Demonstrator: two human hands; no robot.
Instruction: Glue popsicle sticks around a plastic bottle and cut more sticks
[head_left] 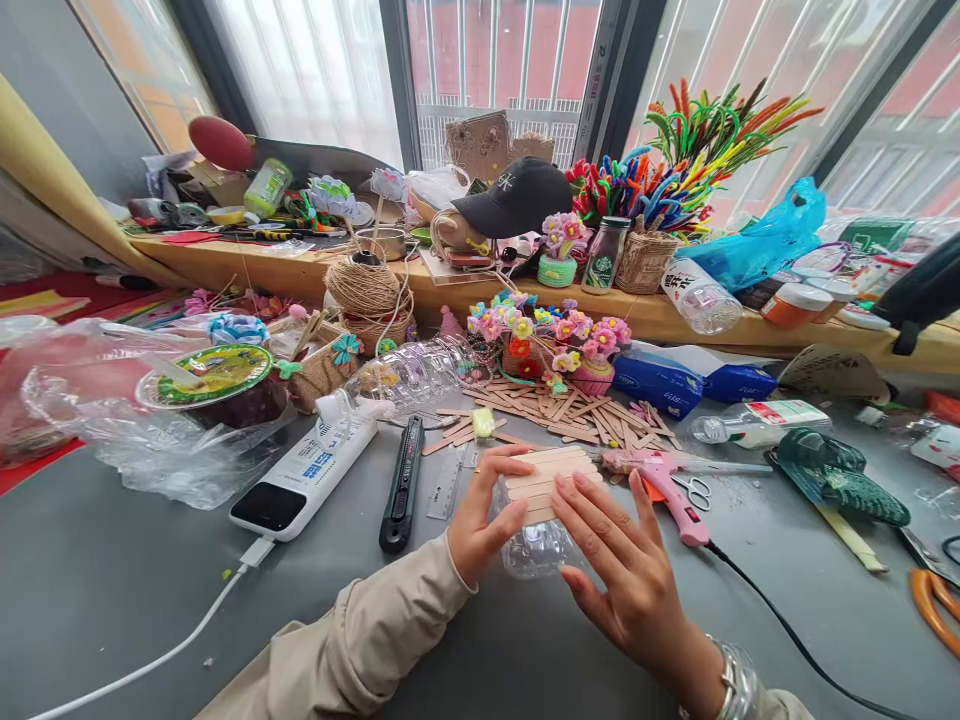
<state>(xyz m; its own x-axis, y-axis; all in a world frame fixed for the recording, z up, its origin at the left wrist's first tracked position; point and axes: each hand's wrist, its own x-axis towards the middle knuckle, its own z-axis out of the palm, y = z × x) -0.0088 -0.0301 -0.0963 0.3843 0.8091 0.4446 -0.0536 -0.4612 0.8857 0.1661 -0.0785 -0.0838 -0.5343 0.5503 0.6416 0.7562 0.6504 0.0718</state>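
A row of pale craft sticks (541,484) lies side by side on top of a clear plastic container (536,556) at the middle front of the table. My left hand (484,520) grips the left side, its fingers at the far edge of the sticks and the thumb at the near edge. My right hand (626,555) rests its outstretched fingers flat across the right part of the sticks, with the thumb held apart. A pink hot glue gun (671,480) lies just beyond my right hand. Left of my left hand are a clear ruler (446,482) and a black utility knife (403,485).
Loose craft sticks (577,410) are heaped behind my hands. A white power bank (304,480) with a cable lies at left. Small scissors (696,492) sit beside the glue gun, and orange-handled scissors (934,605) at far right. A wooden ledge (450,290) carries many craft items.
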